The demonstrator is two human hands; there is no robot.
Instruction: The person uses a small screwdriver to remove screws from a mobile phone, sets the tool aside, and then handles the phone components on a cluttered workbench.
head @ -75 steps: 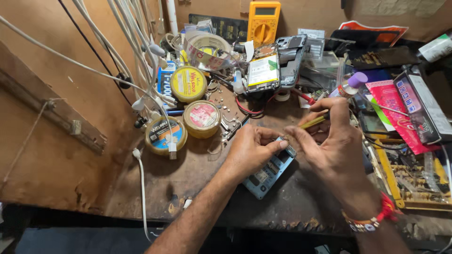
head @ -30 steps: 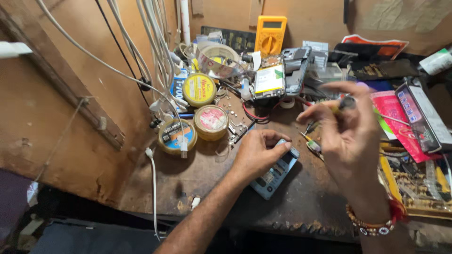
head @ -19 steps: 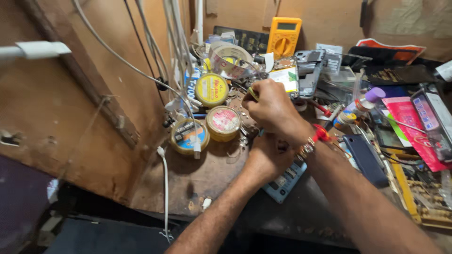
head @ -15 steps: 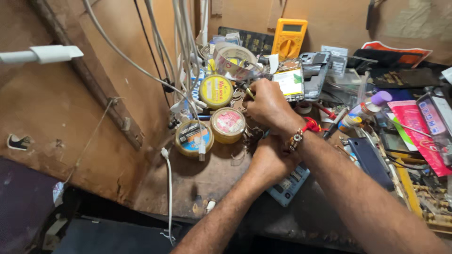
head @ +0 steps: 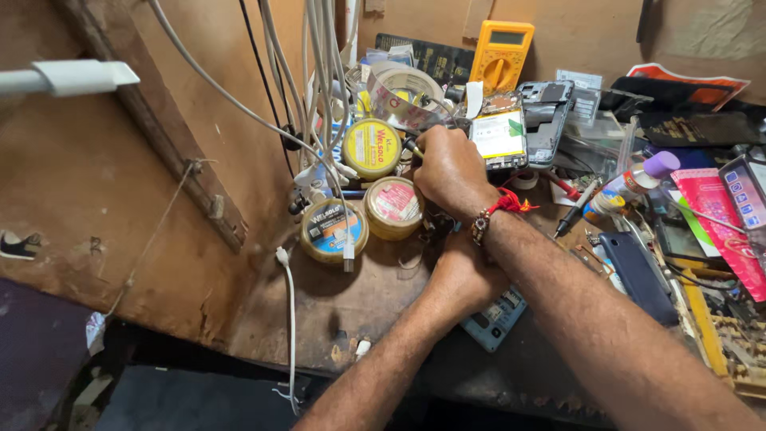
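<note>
My right hand (head: 451, 172) reaches across to the left. It is closed around a thin yellow-handled tool (head: 412, 147), whose tip is beside a round tin with a yellow lid (head: 371, 148). A red thread and a bead bracelet circle that wrist. Below it, my left hand (head: 467, 275) grips a light-blue opened device (head: 496, 321) and holds it flat on the worn wooden bench (head: 335, 299). My right forearm crosses over the left hand and hides most of the device.
Two more round tins (head: 393, 207) (head: 331, 230) stand left of my hands. A yellow multimeter (head: 500, 56), a tape roll (head: 403, 92) and an opened phone (head: 499, 136) crowd the back. A dark phone (head: 638, 275) and a purple-capped bottle (head: 634, 183) lie to the right. White cables (head: 319, 80) hang at left.
My right hand has swung with its tool from the right side, across the left hand, to the yellow-lidded tin. The left hand stays on the blue device. The view has shifted left.
</note>
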